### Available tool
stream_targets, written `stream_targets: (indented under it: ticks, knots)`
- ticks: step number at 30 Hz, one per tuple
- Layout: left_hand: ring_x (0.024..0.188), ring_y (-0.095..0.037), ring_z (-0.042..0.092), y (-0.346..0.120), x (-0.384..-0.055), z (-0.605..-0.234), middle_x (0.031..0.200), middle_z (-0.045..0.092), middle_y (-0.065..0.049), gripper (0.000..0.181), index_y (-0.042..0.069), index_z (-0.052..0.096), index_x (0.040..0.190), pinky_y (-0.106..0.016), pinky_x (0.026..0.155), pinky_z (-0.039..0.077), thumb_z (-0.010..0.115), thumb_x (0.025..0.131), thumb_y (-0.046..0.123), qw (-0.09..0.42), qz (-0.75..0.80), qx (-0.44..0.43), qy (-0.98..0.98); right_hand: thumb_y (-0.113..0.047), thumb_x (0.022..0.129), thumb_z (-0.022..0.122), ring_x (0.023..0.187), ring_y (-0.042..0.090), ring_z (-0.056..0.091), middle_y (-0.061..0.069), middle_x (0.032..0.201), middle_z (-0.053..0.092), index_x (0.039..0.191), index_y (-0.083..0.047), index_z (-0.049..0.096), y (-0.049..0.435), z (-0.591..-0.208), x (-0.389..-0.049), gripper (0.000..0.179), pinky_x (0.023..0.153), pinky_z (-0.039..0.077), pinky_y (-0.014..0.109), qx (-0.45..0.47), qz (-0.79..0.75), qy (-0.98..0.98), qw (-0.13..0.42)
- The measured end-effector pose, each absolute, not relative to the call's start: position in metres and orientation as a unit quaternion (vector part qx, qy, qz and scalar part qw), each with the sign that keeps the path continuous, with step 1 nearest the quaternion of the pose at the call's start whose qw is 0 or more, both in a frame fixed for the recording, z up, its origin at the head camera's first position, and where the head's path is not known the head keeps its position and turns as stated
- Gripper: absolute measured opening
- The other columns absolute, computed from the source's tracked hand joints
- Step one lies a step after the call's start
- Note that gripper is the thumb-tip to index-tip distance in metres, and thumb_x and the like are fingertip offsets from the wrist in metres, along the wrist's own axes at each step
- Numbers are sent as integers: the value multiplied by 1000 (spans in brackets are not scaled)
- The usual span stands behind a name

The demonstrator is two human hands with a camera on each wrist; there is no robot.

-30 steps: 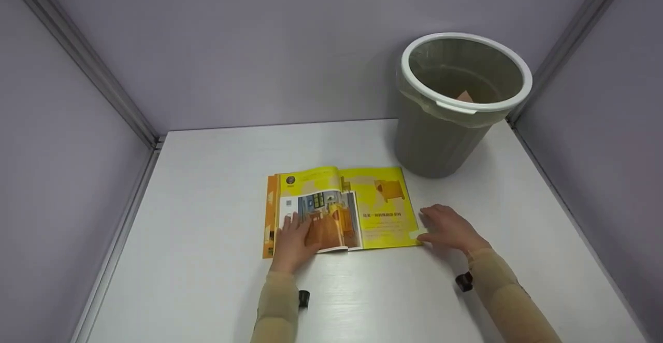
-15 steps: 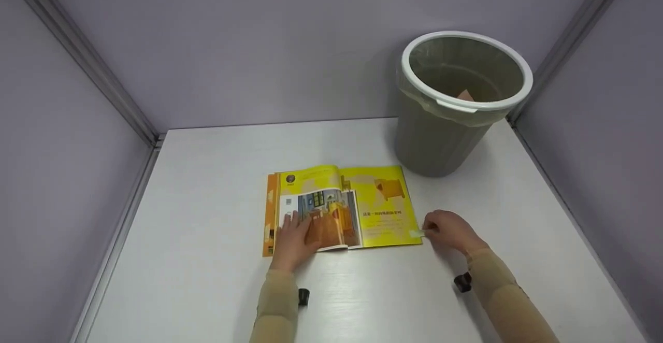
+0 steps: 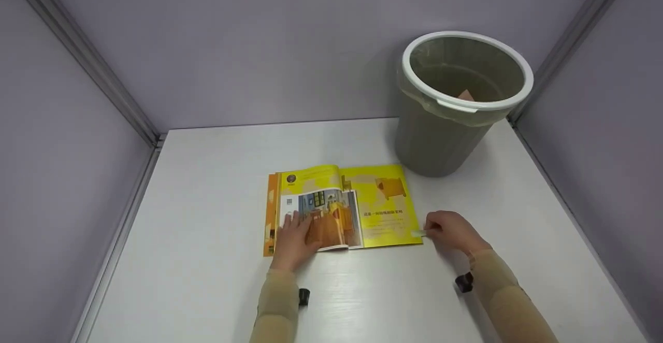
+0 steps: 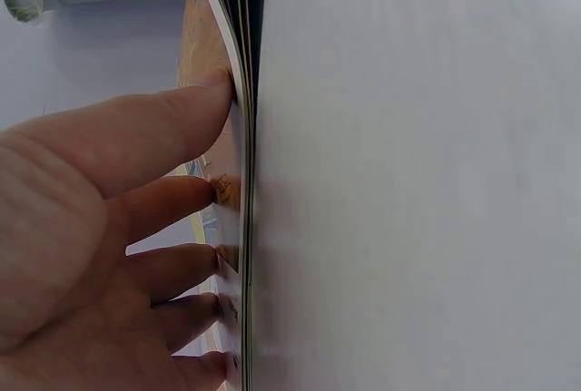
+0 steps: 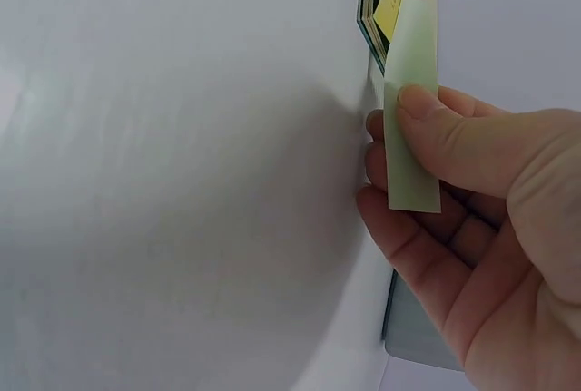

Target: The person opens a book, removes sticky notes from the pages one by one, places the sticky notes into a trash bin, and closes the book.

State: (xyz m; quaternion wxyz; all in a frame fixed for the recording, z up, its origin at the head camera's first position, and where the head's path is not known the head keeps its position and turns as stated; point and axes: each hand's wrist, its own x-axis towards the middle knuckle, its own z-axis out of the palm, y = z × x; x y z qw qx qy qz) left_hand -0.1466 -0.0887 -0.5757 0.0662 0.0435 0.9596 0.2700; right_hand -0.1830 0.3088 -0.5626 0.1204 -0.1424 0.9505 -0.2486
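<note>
An open magazine point(image 3: 383, 203) with yellow pages lies on the white table. My left hand point(image 3: 294, 242) rests on its left page, fingers spread over a picture of a room; in the left wrist view the thumb and fingertips press on the page by the edge. At the right page's lower outer corner, my right hand point(image 3: 451, 230) pinches a pale green sticky note point(image 5: 413, 137) between thumb and fingers. The strip's far end reaches to the yellow page in the right wrist view; whether it still sticks there I cannot tell.
A grey trash bin point(image 3: 435, 141) with a white rim and a clear liner stands at the back right. Inside it shows a pinkish-orange piece point(image 3: 465, 96). Grey panels wall the white table point(image 3: 217, 281) at the back and sides.
The right hand's thumb and fingers have closed on the sticky note at the page edge, and the hand has shifted slightly right. My left hand has stayed on the page.
</note>
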Motion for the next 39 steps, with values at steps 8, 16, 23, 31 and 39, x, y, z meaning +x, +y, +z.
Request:
stream_targets:
  ticks: [8,16,23,31,39]
  knots:
    - [145,-46,18,-89,-147,-575,156,29,-26,72,7,47,147,-65,113,18,75,88,35,66,270,46,959,-7,89,73,73,17,51,-4,75,57,82,-14,66,310,-564,-183,12,71,46,35,-135,-257,949,122]
    - [146,-44,17,-87,-147,-574,158,27,-23,72,10,47,149,-62,114,16,75,88,36,74,263,32,961,-6,89,72,74,19,51,-2,76,58,84,-12,67,314,-564,-181,9,71,46,35,-112,-270,948,127]
    - [144,-47,20,-88,-147,-576,155,31,-27,71,6,49,146,-65,112,20,76,88,35,58,265,51,961,-5,88,72,73,18,51,-4,76,59,81,-14,65,315,-563,-180,13,71,47,36,-128,-271,947,111]
    - [146,-45,18,-87,-147,-575,156,29,-25,70,7,48,147,-63,114,17,75,88,35,66,270,43,960,-7,89,73,75,18,53,-4,79,62,84,-13,68,313,-557,-181,9,73,48,37,-117,-286,944,114]
    - [145,-46,17,-87,-147,-575,156,28,-26,71,7,48,147,-64,114,17,75,88,35,65,273,47,959,-8,90,72,78,20,54,1,87,67,92,-9,71,307,-525,-188,3,78,51,39,-134,-305,941,61]
